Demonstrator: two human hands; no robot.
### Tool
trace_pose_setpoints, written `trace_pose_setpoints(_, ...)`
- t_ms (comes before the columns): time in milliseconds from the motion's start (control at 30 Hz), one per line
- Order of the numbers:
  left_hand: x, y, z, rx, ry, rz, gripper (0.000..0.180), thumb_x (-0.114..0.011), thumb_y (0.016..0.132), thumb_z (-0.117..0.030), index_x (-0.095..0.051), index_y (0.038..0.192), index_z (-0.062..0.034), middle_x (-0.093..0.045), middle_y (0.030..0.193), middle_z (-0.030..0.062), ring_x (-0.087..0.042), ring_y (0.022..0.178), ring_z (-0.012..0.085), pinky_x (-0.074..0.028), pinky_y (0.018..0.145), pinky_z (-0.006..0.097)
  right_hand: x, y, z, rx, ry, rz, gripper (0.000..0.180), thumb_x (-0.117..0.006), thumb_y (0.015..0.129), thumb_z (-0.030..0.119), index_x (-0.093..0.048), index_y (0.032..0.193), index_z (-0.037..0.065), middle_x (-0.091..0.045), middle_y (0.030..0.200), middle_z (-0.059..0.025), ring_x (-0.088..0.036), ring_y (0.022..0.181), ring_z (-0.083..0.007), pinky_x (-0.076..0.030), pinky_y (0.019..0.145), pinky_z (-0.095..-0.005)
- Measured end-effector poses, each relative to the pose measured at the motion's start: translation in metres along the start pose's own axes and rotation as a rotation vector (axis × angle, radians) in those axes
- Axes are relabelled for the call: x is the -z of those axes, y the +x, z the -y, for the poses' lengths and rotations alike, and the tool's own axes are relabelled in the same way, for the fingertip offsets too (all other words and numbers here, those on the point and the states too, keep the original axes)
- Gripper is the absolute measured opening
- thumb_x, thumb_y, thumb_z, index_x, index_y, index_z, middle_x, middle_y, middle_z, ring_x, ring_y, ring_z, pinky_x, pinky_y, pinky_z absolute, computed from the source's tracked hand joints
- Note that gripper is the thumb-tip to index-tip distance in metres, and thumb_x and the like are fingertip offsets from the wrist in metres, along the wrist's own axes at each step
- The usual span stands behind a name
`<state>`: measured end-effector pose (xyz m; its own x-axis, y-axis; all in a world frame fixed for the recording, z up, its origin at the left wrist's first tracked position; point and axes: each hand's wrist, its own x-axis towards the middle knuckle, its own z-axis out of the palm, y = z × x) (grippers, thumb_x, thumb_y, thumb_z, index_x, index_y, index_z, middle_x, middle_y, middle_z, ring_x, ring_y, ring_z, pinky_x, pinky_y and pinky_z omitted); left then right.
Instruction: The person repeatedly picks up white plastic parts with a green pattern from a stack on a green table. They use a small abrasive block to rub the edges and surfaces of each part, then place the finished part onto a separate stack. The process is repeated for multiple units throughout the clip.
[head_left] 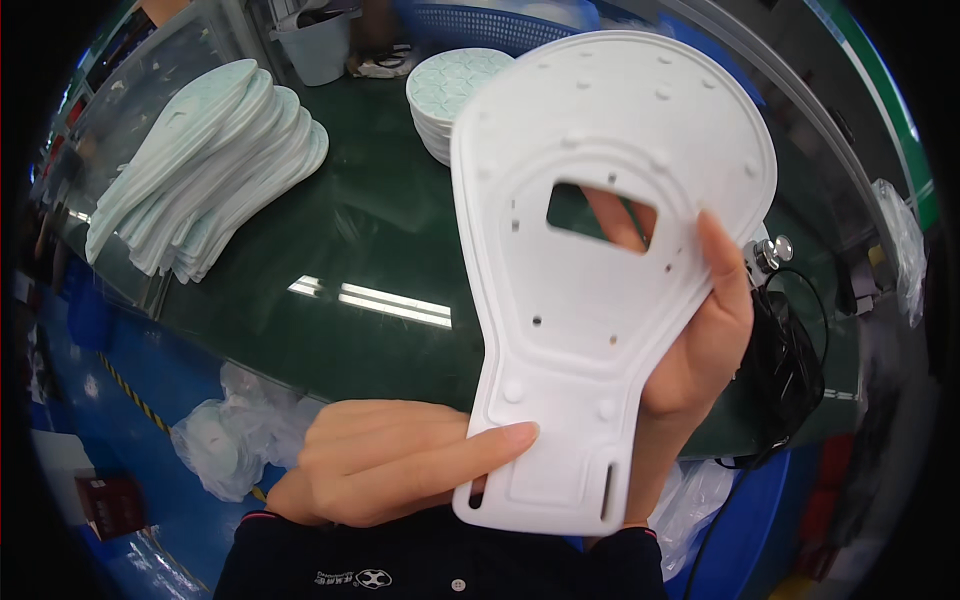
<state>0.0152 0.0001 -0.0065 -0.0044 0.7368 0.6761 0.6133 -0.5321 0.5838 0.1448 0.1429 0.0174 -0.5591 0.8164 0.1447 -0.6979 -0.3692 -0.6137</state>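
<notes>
A white, paddle-shaped molded panel stands tilted up in front of me, its broad rounded end away from me. It has a rectangular cutout, several small holes and a slot at each side of the narrow end. My right hand grips its right edge, thumb on the near face and fingers behind; some fingers show through the cutout. At the narrow end, my left hand holds the left edge, with one fingertip pressed on the near face. Its other fingers are curled and partly hidden behind the panel.
Similar pale panels lie in a leaning stack on the green tabletop. Round pale pieces are piled behind. A light bucket and blue basket stand farther back. A black bag-like item with a cable sits right.
</notes>
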Motion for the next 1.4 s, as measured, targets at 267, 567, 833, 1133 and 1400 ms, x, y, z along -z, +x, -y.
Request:
trace_pose_setpoints(267,0.012,0.013,0.033,0.031,-0.060,-0.284,0.023,-0.072,0.056,-0.012,-0.063,0.077,-0.0143,-0.029,0.126,0.0225,-0.025,0.120,0.0354,-0.023,0.094,0.046,0.045,-0.041,-0.034,-0.153,0.361,-0.151,0.045,-0.038,0.066,0.004,-0.040,0.111,-0.001,-0.049,0.102,-0.0173,-0.047,0.099,-0.0338,-0.034,0.088,-0.0538)
trace_pose_setpoints(567,0.007,0.007,0.027,-0.097,-0.156,-0.147,0.014,-0.062,0.072,-0.009,-0.053,0.081,-0.0030,-0.057,0.085,0.0175,-0.060,0.073,0.0229,-0.041,0.078,0.041,0.067,-0.050,-0.048,0.055,0.079,-0.008,0.046,-0.043,0.068,-0.004,-0.042,0.113,0.004,-0.055,0.084,-0.0067,-0.052,0.087,-0.0209,-0.022,0.097,-0.0527)
trace_pose_setpoints(833,0.019,0.004,0.019,-0.143,-0.031,-0.004,0.012,-0.061,0.070,-0.007,-0.056,0.082,-0.0066,-0.059,0.091,0.0125,-0.059,0.075,0.0186,-0.038,0.081,0.040,0.027,-0.051,-0.025,0.678,-1.067,0.026,0.050,-0.063,0.068,0.031,-0.046,0.105,0.002,-0.058,0.081,-0.0093,-0.052,0.093,-0.0249,-0.030,0.091,-0.0526)
trace_pose_setpoints(1133,0.030,0.005,0.005,0.021,-0.013,0.159,0.023,-0.064,0.068,-0.011,-0.058,0.090,-0.0050,-0.059,0.089,0.0126,-0.057,0.071,0.0187,-0.040,0.074,0.033,0.002,-0.056,-0.024,0.749,-1.431,0.175,0.009,-0.062,0.062,0.016,-0.062,0.070,0.020,-0.055,0.067,0.0104,-0.056,0.077,-0.0113,-0.035,0.091,-0.0470)
trace_pose_setpoints(1400,0.030,0.006,0.026,-0.077,-0.024,0.165,0.036,-0.070,0.064,-0.019,-0.057,0.093,-0.0020,-0.062,0.086,0.0084,-0.060,0.075,0.0191,-0.041,0.066,0.027,0.004,-0.059,-0.022,0.774,-1.563,0.191,0.009,-0.063,0.061,0.020,-0.061,0.068,0.023,-0.054,0.067,0.0132,-0.054,0.079,-0.0092,-0.035,0.091,-0.0474)
